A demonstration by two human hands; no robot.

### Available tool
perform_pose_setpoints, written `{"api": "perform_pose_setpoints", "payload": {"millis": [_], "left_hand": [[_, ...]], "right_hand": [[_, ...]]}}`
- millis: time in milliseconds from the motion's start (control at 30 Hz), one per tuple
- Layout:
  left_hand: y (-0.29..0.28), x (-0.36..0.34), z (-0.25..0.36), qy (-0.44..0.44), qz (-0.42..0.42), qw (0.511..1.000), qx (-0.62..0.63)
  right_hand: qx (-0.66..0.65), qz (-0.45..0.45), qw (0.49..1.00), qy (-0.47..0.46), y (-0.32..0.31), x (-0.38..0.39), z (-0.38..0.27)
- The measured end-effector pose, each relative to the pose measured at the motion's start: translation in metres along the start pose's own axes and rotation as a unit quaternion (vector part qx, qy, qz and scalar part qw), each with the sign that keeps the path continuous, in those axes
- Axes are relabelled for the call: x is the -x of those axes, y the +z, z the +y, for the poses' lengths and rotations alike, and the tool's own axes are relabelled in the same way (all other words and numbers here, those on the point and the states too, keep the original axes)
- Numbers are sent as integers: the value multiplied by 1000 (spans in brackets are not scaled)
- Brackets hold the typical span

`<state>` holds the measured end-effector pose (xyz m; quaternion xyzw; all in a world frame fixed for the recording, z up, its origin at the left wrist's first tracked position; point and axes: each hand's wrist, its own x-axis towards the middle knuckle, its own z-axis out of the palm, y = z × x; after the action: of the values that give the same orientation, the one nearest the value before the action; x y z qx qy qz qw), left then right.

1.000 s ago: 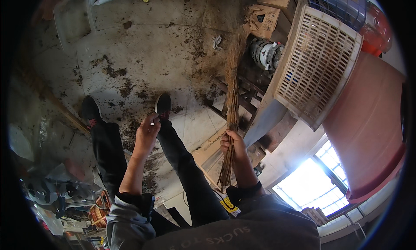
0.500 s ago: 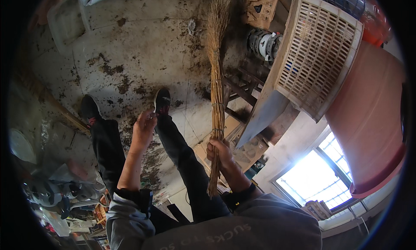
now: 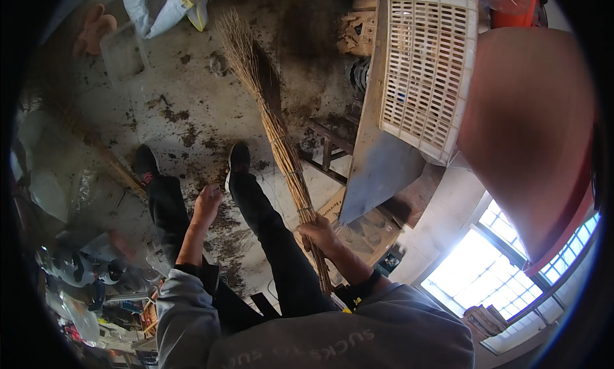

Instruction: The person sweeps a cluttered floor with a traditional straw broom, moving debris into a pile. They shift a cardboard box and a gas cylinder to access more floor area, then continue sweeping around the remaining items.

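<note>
My right hand (image 3: 318, 236) is wrapped round the lower handle of a twig broom (image 3: 281, 142), a long bundle of thin stalks bound at several places. Its bushy head fans out at the far end, over the dirty floor (image 3: 211, 106); whether it touches the floor I cannot tell. The end of the handle runs back towards my right forearm. In front of my legs hangs my left hand (image 3: 206, 204), its fingers curled in and nothing visible in them. Dark dirt lies scattered around my shoes (image 3: 239, 158).
On the right a white slatted plastic crate (image 3: 430, 71) stands beside a large pinkish tub (image 3: 524, 106). A board (image 3: 382, 170) and a dark wooden frame (image 3: 329, 142) sit below it. White sacks (image 3: 169, 14) lie far left, and a second broom (image 3: 115, 167) rests at left.
The broom has swung left, from nearly straight ahead to slanting, its head now nearer the sacks. My left hand has dropped slightly back towards me. The view has shifted too.
</note>
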<state>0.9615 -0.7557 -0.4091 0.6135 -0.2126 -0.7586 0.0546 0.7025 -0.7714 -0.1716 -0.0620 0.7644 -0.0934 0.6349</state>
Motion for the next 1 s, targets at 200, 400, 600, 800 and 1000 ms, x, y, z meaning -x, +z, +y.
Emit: {"api": "perform_pose_setpoints", "payload": {"millis": [200,400,600,800,1000], "left_hand": [[4,86,55,71,-12,997,-19],[-38,143,107,109,33,991,-75],[-133,193,139,97,36,955,-279],[-231,234,161,91,143,892,-420],[-216,244,144,106,204,917,-327]], "right_hand": [[19,-15,1000,11,-13,75,-4],[-152,-19,985,80,-44,179,23],[-682,-313,655,91,15,187,51],[-776,-360,514,63,34,206,80],[-421,-137,896,34,16,275,99]]}}
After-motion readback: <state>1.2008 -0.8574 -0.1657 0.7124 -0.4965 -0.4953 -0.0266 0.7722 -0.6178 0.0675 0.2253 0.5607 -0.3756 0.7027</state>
